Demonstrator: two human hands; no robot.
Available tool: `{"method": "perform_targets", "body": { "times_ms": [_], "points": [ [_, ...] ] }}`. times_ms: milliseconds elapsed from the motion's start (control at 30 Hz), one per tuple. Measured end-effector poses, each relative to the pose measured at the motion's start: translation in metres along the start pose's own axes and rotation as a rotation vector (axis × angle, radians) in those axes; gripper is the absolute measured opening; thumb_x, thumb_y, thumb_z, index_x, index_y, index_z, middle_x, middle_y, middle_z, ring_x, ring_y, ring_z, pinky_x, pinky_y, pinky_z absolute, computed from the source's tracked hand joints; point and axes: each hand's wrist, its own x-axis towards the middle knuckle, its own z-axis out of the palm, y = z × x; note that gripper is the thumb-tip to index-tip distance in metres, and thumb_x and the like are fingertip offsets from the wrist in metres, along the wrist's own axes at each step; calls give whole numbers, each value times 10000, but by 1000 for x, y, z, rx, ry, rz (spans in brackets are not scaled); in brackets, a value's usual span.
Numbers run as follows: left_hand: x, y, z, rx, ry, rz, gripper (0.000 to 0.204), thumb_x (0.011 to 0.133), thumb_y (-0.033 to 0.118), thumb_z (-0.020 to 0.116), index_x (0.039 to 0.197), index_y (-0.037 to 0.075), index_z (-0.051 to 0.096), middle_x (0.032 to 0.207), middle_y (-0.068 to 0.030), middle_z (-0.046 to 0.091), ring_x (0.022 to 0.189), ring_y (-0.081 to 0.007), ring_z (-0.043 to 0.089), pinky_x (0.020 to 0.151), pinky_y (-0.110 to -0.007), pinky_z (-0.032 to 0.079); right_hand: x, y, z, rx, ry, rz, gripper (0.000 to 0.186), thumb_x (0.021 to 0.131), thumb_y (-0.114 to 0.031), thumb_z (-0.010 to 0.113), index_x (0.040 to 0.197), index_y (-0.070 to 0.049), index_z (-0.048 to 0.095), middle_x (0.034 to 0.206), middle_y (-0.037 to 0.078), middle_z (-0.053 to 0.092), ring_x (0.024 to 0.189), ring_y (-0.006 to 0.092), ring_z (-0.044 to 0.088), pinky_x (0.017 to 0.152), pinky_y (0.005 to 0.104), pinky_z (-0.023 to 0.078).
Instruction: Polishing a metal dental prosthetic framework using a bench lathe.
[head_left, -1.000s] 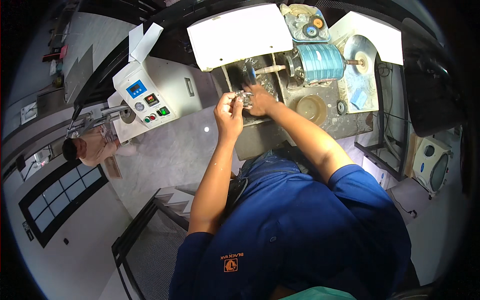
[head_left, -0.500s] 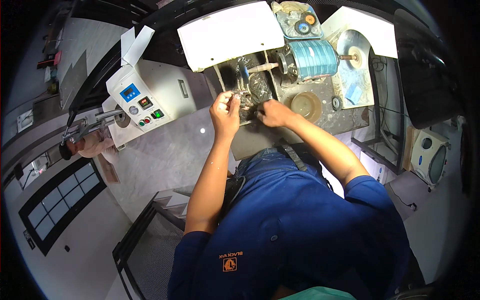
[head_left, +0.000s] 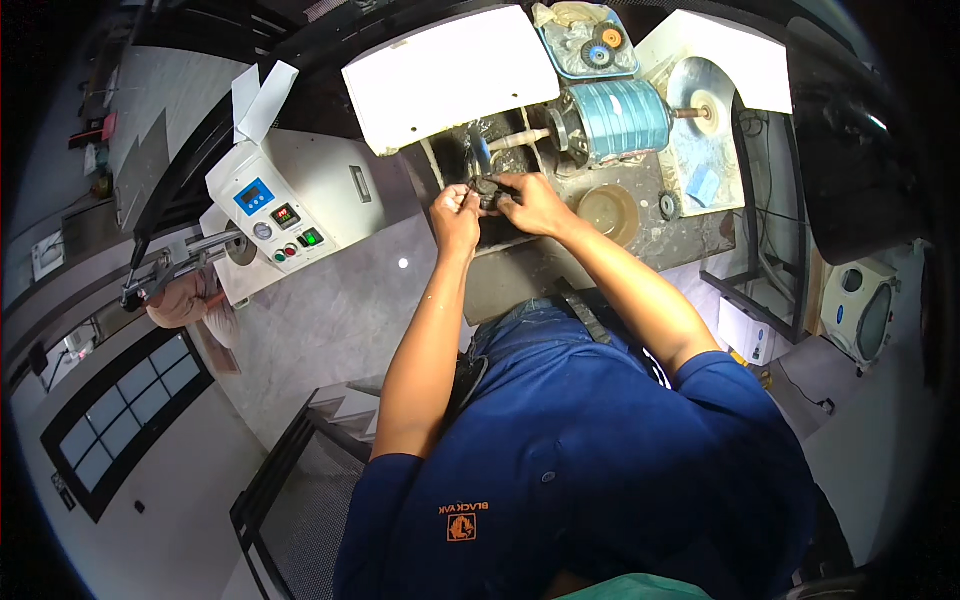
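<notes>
My left hand (head_left: 455, 215) is closed on a small dark piece (head_left: 486, 194), whose shape is hard to make out. My right hand (head_left: 533, 208) is on the same piece from the right, fingers bent round it. Both hands are over a dark, wet-looking trough (head_left: 515, 160), just in front of a wheel (head_left: 480, 150) on the tapered spindle (head_left: 518, 139) of a teal motor (head_left: 615, 122). A round tan bowl (head_left: 610, 215) stands right of my right hand.
A white cover (head_left: 450, 75) and a blue tray (head_left: 575, 55) with brush wheels are behind. A disc housing (head_left: 705, 140) is at right, a small wheel (head_left: 668, 207) beside the bowl. A white control machine (head_left: 280, 210) stands left, with a co-worker (head_left: 185, 300) beyond it.
My right hand drew back and down to the right, then came in to the piece held by my left hand. The view has shifted slightly; the co-worker is bent lower.
</notes>
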Motion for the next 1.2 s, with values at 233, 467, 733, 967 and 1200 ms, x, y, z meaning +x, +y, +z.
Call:
{"method": "perform_targets", "body": {
  "times_ms": [233, 467, 733, 967, 1200],
  "points": [
    [21, 3, 15, -41, 27, -112, 63, 895, -19, 525, 888, -45, 581, 772, -71, 595, 610, -122, 571, 532, -260, 481, 14, 17, 4, -66, 123, 218, 277, 781, -119, 602, 1017, 11, 669, 884, 275, 630, 870, 359, 658, 796, 396, 502],
    [36, 18, 19, 116, -21, -182, 72, 877, -24, 528, 845, -42, 590, 711, -55, 573, 574, -111, 530, 531, -270, 480, 21, 16, 4, -72, 119, 356, 251, 782, -117, 608, 995, -3, 677, 882, 271, 629, 882, 381, 644, 797, 407, 499],
    [29, 22, 6, 144, -62, -31, 116, 900, -2, 518, 804, -32, 576, 655, -49, 565, 541, -113, 560, 467, -272, 478, 7, 1, 14, -22, 146, 370, 214, 765, -120, 631, 936, -5, 686, 839, 255, 639, 843, 380, 647, 759, 417, 499],
    [57, 1, 0, 350, -104, -39, 142, 910, 46, 543, 787, -21, 564, 613, -37, 543, 516, -106, 536, 439, -276, 458, 13, 5, 19, 37, 174, 401, 200, 753, -113, 634, 909, -4, 693, 842, 252, 642, 838, 375, 652, 750, 408, 503],
    [44, 19, 3, 253, -115, -5, 124, 901, 29, 546, 790, -25, 560, 615, -55, 559, 477, -114, 526, 406, -281, 449, 6, 8, 23, 17, 243, 325, 211, 752, -110, 633, 930, -15, 694, 846, 251, 642, 837, 378, 649, 744, 409, 502]
  ]
}}
